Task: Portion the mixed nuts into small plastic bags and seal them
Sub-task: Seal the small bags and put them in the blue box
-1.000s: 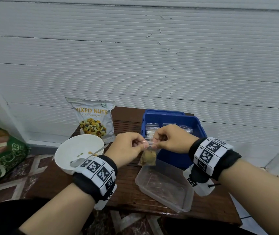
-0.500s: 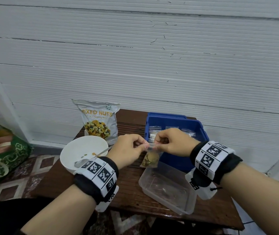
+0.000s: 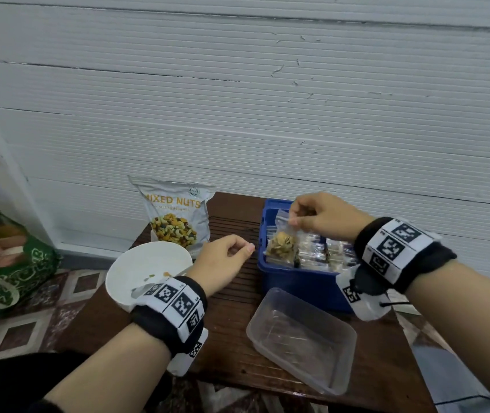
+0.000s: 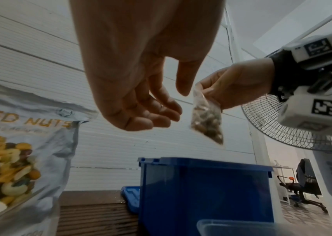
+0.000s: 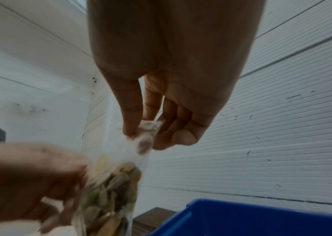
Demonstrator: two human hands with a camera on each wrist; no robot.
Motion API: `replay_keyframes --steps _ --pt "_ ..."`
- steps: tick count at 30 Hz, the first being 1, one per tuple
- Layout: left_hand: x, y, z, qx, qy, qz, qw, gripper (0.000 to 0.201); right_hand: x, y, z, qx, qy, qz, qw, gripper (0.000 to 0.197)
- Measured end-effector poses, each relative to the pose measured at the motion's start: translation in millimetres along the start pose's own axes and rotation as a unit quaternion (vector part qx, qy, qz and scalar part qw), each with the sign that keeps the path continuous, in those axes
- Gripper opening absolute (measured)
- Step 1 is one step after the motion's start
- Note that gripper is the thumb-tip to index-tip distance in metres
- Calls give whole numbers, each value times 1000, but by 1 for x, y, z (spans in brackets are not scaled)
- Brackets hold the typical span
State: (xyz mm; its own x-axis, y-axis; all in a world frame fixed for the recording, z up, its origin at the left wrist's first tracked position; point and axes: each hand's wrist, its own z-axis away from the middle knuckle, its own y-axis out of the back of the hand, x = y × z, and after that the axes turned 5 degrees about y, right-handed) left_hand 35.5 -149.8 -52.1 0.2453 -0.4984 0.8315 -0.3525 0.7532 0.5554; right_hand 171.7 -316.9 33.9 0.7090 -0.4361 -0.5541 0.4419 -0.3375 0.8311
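Observation:
A small clear bag (image 3: 282, 248) (image 4: 207, 121) (image 5: 110, 183) with nuts in its lower half hangs over the left part of the blue bin (image 3: 294, 281) (image 4: 201, 191). My right hand (image 3: 294, 217) (image 4: 203, 91) (image 5: 140, 131) pinches its top edge between thumb and fingers. My left hand (image 3: 237, 248) (image 4: 161, 111) hovers left of the bin with loosely curled fingers and holds nothing. Several filled bags (image 3: 327, 251) lie in the bin. The Mixed Nuts pouch (image 3: 175, 216) stands at the back left of the table.
A white bowl (image 3: 148, 263) holding a spoon (image 3: 142, 290) and a few nuts sits front left. A clear plastic tub (image 3: 300, 338) lies in front of the bin. A green bag (image 3: 5, 263) is on the floor at left, and a fan (image 4: 302, 127) stands at right.
My left hand let go of the bag's top and drew back to the left. My right hand carried the bag right and away from me, over the blue bin.

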Motion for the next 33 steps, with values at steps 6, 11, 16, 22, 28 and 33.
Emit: replay_keyframes --steps 6,11,16,22,28,33 --pt "-17 -14 -28 -33 60 -4 998 10 16 2 -31 -86 -21 93 992 7" --pt "-24 -21 -49 -57 72 40 995 6 30 -17 -58 -222 -34 140 964 9" --pt "-22 -23 -64 -65 68 94 991 7 40 -33 -85 -347 -64 147 924 11" --pt "-25 -28 -73 -76 79 110 988 4 45 -54 -96 -416 -73 171 890 26" --pt "-27 -25 -80 -62 87 104 989 9 57 -35 -96 -383 -84 77 917 9" --pt "-27 -13 -109 -26 95 60 993 14 77 21 -91 -238 -91 -75 964 15"
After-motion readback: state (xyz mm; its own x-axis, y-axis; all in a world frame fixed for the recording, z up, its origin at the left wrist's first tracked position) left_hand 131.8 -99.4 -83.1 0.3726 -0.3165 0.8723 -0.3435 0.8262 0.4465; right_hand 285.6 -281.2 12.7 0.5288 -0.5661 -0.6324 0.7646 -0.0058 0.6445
